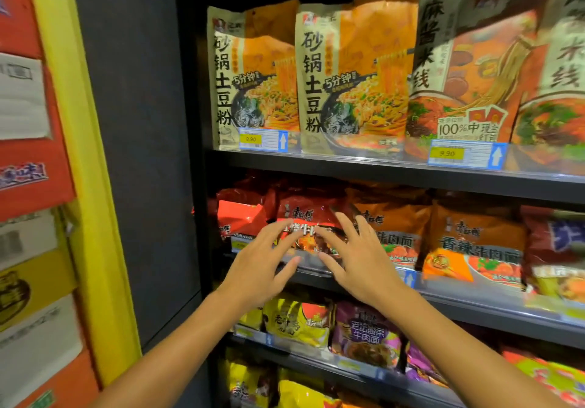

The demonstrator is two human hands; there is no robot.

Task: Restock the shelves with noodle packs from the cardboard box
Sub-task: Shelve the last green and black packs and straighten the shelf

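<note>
head view looks at dark store shelves (411,171) packed with noodle packs. both bare hands reach forward to the second shelf from the top. the left hand (256,268) has its fingers spread and straight, fingertips at the lower left edge of a red noodle pack (308,217) that stands at the front of that shelf. the right hand (361,262) is spread the same way, fingers straight, fingertips against the right side of the same pack. neither hand curls around it; both lie flat and loose against its front, with nothing grasped.

left of the red pack sits another red pack (240,214), and to its right stand orange packs (474,239) with beef noodle pictures. on the shelf above, tall orange and cream bags (253,75) stand upright in a row, with blue and yellow price tags (262,140) clipped to the shelf edge reading 9.90. below the hands, yellow packs (294,319) and purple packs (367,334) fill the lower shelves.

a yellow post (82,154) runs down the left side, beside stacked red and white cartons (28,122). the cardboard box of the task cannot be picked out with certainty.
</note>
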